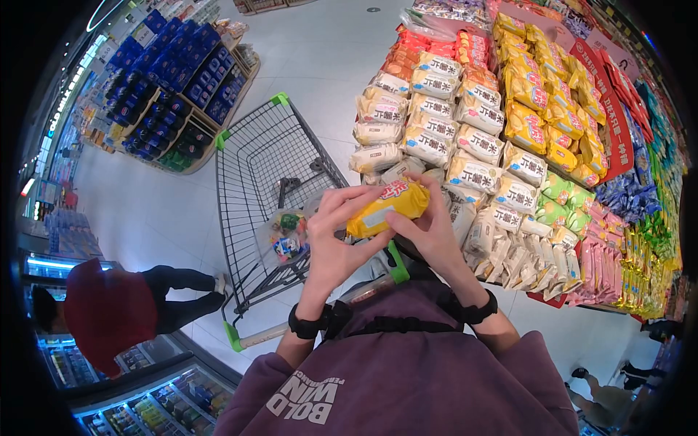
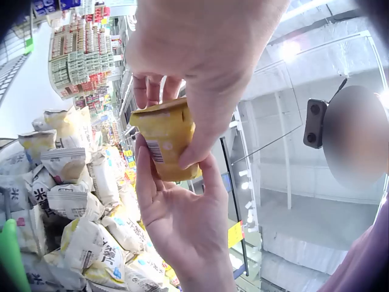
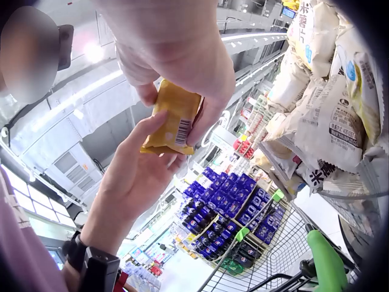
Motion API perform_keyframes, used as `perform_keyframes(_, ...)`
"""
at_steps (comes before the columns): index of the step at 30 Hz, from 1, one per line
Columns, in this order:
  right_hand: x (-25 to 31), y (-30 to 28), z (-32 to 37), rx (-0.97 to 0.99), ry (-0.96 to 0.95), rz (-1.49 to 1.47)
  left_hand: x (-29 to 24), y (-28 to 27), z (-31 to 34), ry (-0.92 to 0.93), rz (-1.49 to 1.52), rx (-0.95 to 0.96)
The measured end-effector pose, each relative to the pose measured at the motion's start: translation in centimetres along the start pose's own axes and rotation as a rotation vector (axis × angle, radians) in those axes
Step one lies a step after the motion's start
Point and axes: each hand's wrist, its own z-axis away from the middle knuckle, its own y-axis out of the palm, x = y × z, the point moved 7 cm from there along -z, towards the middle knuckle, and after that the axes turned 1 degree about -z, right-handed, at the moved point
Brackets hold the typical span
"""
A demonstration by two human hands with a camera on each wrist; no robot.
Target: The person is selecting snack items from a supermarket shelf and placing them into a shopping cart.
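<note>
A yellow snack packet point(image 1: 391, 206) with red lettering and a pale label patch is held up in front of the chest. My left hand point(image 1: 336, 231) grips one end of it, thumb on the near face. At the other end my right hand point(image 1: 435, 231) grips it too, the thumb pressing near its lower edge. A barcode shows on the packet point(image 2: 161, 137) in the left wrist view, and again on the packet point(image 3: 174, 118) in the right wrist view. Below the hands stands a shopping cart point(image 1: 247, 152) with a clear bag of colourful small items point(image 1: 287, 236) inside.
A display of white snack bags point(image 1: 472, 142) and yellow bags point(image 1: 527, 94) rises ahead and to the right. A stand of blue drink packs point(image 1: 163, 80) is at far left. A person in a red top point(image 1: 109, 305) stands at left, beside lit refrigerated cases point(image 1: 167, 410).
</note>
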Motion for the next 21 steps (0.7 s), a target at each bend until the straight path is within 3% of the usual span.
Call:
perform_keyframes(4, 0.2, 0.0, 0.1, 0.010, -0.036, 0.005, -0.5, 0.0, -0.2, -0.030, 0.120, -0.009)
perform_keyframes(6, -0.4, -0.2, 0.2, 0.012, 0.050, -0.082, -0.6, -0.1, -0.2, -0.058, 0.163, -0.004)
perform_keyframes(21, -1.0, -0.1, 0.7, 0.039, 0.089, -0.144, -0.4, -0.2, 0.3, -0.065, 0.193, 0.030)
